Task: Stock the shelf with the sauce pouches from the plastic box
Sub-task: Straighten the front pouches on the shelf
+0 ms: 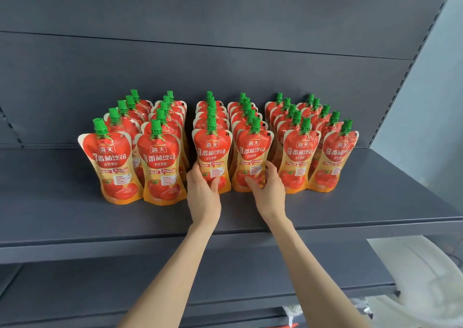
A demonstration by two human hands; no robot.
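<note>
1. While both of my arms reach onto the grey shelf (75, 217), each hand is on a front-row sauce pouch, third and fourth columns from the left.
2. Left hand (203, 192): fingers curled around the lower body of the left-centre pouch (213, 152), thumb across the front panel, closed on it. The pouch is upright and its base looks to be on the shelf.
3. Right hand (269, 190): partly closed on the lower right edge of the right-centre pouch (253, 157), fingers wrapped behind, thumb across the front. That pouch leans slightly.
4. The stock (160, 137) sits in six columns running back toward the rear panel (225, 72), green caps (211, 123) up, and the front row is roughly aligned.
5. The plastic box is not clearly in view; there is something white and translucent at lower right (421, 277), and I cannot tell what it is.
6. Handling, my judgement: soft film pouches filled with sauce, with some heft, floppy at the waist, a glossy skin that may slide. They dent but don't break.
7. Best hold: the lower body, where the fill is widest, as now, or pinch the stiff neck under the cap. A mid-waist squeeze would likely buckle it.
8. Risk: a nudge topples neighbours domino-style, as the columns are tightly packed.
</note>
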